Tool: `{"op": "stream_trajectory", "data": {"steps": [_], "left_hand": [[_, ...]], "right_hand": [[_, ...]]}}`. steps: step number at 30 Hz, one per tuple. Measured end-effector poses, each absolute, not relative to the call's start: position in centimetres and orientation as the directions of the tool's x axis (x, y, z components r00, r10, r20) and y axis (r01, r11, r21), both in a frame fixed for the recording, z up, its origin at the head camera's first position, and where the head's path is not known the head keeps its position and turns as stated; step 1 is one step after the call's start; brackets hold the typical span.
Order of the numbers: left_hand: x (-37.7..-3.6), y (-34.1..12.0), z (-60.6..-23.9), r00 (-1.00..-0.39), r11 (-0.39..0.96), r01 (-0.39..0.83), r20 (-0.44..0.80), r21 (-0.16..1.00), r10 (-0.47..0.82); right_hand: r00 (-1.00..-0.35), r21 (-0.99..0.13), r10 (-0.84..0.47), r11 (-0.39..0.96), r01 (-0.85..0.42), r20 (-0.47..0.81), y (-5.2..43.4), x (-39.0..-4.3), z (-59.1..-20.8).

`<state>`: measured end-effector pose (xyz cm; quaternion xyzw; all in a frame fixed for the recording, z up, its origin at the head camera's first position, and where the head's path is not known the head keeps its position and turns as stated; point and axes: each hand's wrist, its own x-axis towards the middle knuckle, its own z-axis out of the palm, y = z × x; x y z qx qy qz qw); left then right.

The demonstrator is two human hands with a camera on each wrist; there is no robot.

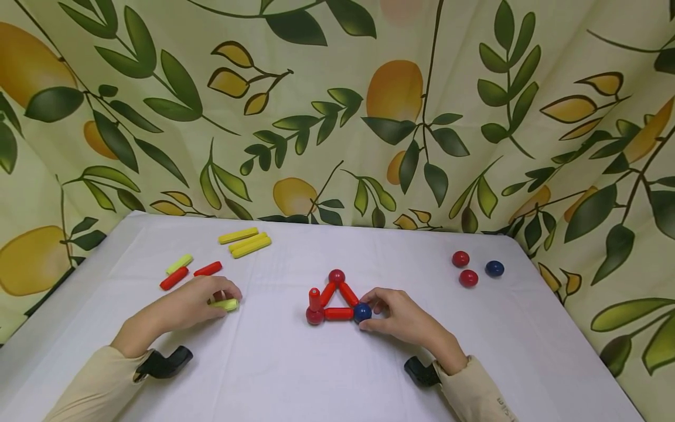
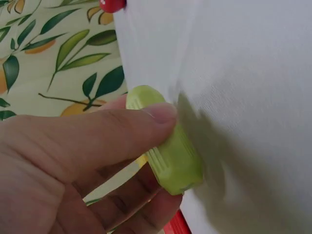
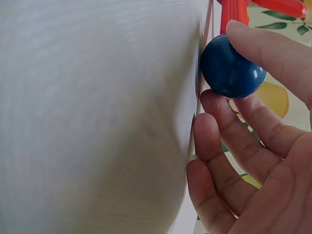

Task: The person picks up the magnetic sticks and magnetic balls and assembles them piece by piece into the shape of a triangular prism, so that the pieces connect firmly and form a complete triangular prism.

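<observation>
My left hand (image 1: 205, 296) pinches a short light-green rod (image 2: 178, 158) between thumb and fingers, low over the left part of the table. In the middle lies a flat triangle of red rods (image 1: 339, 314) joined by balls. A red ball (image 1: 336, 276) forms its far corner. At its near left corner, another red ball (image 1: 314, 316) carries an upright red rod (image 1: 314, 300). The near right corner is a blue ball (image 3: 229, 68), held by my right hand (image 1: 401, 316) with the thumb on one side and fingertips on the other.
Beyond my left hand lie two loose red rods (image 1: 174, 278) and another light-green rod (image 1: 180, 264). Several longer yellow rods (image 1: 238, 235) are at the table's back left. Two red balls (image 1: 468, 278) and a blue ball (image 1: 494, 269) sit at the right. A patterned curtain (image 1: 327, 146) hangs behind.
</observation>
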<state>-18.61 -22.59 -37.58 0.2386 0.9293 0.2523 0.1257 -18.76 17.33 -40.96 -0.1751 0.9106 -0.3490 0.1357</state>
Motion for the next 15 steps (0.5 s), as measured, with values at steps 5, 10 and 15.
{"op": "stream_trajectory", "data": {"steps": [5,10,15], "left_hand": [[-18.4,-21.7,-37.6,-0.833,0.679,0.442,-0.013,0.586,0.553],[-18.3,-20.5,-37.4,-0.821,0.628,0.471,0.047,0.620,0.569],[-18.1,-19.3,-37.1,-0.814,0.604,0.483,0.072,0.634,0.576]], "right_hand": [[-0.899,-0.682,-0.423,0.692,-0.238,-0.115,17.4,-18.8,-41.1],[-0.891,-0.684,-0.445,0.679,-0.267,-0.094,17.5,-18.7,-41.1],[-0.889,-0.685,-0.450,0.675,-0.273,-0.089,17.6,-18.6,-41.0]]}}
